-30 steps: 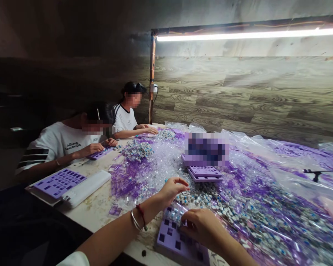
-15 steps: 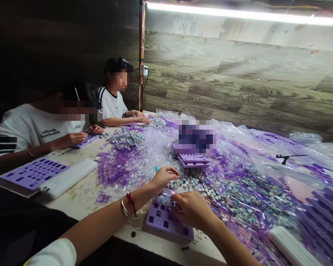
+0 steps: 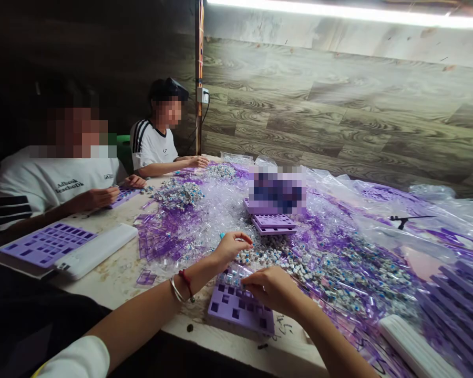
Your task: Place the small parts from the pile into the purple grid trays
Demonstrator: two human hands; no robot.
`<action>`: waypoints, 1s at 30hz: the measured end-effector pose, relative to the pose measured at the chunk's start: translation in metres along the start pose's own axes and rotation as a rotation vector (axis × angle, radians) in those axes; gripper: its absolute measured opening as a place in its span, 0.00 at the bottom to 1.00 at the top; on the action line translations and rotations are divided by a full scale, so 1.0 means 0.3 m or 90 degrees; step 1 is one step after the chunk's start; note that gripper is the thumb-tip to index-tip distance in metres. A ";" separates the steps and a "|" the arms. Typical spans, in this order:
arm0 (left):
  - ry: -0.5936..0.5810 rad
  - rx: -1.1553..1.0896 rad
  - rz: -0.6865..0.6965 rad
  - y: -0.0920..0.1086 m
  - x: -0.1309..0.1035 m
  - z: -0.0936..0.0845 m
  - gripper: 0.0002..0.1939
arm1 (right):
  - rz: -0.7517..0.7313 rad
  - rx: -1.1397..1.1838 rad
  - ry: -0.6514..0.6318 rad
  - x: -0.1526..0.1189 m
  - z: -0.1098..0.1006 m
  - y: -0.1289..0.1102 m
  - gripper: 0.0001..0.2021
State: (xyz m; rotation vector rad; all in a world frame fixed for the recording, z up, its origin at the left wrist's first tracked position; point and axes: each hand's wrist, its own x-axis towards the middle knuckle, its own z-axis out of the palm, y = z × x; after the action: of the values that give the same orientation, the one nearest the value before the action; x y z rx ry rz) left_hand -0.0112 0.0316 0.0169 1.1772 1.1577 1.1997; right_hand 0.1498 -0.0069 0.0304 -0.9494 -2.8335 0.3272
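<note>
A purple tray (image 3: 234, 314) with square openings lies at the table's front edge. Small clear plastic pieces (image 3: 233, 274) sit along its far end. My right hand (image 3: 275, 287) is over the tray's right side, thumb and fingertips pinched at those pieces; whatever is between them is hidden. Just beyond the tray, my left hand (image 3: 233, 249) hovers by the heap of small white-and-blue parts (image 3: 299, 265). Its fingers are loosely curved with a gap between them, and I see nothing held there.
Clear and purple plastic pieces (image 3: 161, 231) cover the middle. Purple trays are stacked centrally (image 3: 274, 223) and at right (image 3: 457, 315). White cases lie left (image 3: 98, 252) and right (image 3: 413, 346). Two people work at left, one with a hand (image 3: 102, 197) near another tray (image 3: 124, 197).
My right fingertips have shifted slightly over the clear pieces; my left hand stays nearly in place. The nearer co-worker has raised their head, and the farther one's hands have drawn back a little.
</note>
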 end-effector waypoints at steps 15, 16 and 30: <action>-0.001 0.000 0.013 0.016 -0.002 0.001 0.06 | 0.071 0.006 0.057 0.007 0.014 -0.012 0.07; -0.001 0.000 0.013 0.016 -0.002 0.001 0.06 | 0.076 -0.006 0.052 0.007 0.015 -0.015 0.07; -0.006 -0.002 0.001 0.008 -0.001 0.004 0.05 | 0.070 -0.074 0.029 0.004 0.021 -0.029 0.08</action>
State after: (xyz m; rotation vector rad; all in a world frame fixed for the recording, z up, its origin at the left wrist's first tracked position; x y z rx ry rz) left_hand -0.0102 0.0312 0.0194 1.1808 1.1479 1.1953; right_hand 0.1425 -0.0139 0.0265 -1.1219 -2.7909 0.1518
